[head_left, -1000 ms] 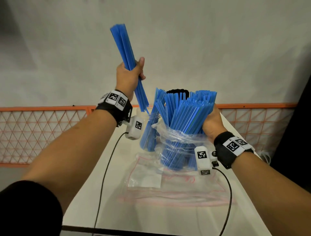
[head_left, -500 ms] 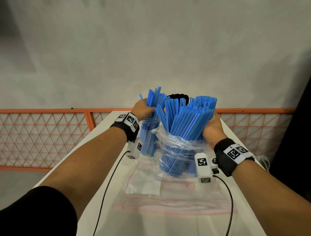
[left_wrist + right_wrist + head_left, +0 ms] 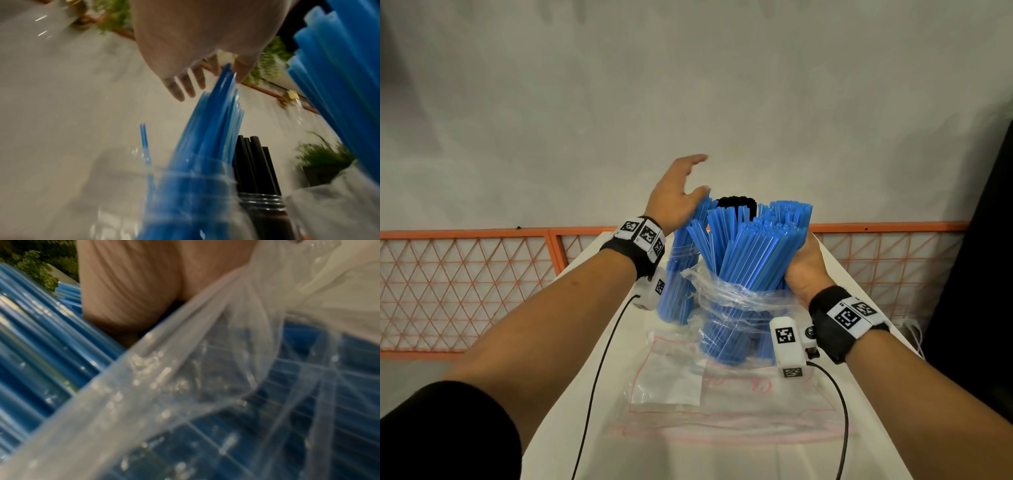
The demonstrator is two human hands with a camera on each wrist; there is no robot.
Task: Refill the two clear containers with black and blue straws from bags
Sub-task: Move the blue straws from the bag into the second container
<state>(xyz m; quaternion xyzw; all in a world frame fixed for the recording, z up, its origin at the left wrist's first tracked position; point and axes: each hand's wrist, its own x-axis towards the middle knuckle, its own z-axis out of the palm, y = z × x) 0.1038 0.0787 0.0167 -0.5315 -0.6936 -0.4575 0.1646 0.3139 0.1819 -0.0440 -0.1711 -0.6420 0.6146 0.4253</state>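
A person stands at the near end of a white table (image 3: 571,394). Their left hand (image 3: 674,195) hovers with fingers spread wide and holding nothing, its palm over the tips of blue straws (image 3: 681,274) standing in a clear container (image 3: 185,186) near the table's far left edge. Just right of it, a second clear container (image 3: 265,209) holds black straws (image 3: 736,204). The right hand (image 3: 803,270) grips a thick bundle of blue straws (image 3: 753,253) rising out of a clear plastic bag (image 3: 726,301) near the table's middle. An emptied bag (image 3: 722,404) lies flat nearer the person. To finish this step well, the open palm should probably tap the leaning straws down level, gently, so the light container does not tip
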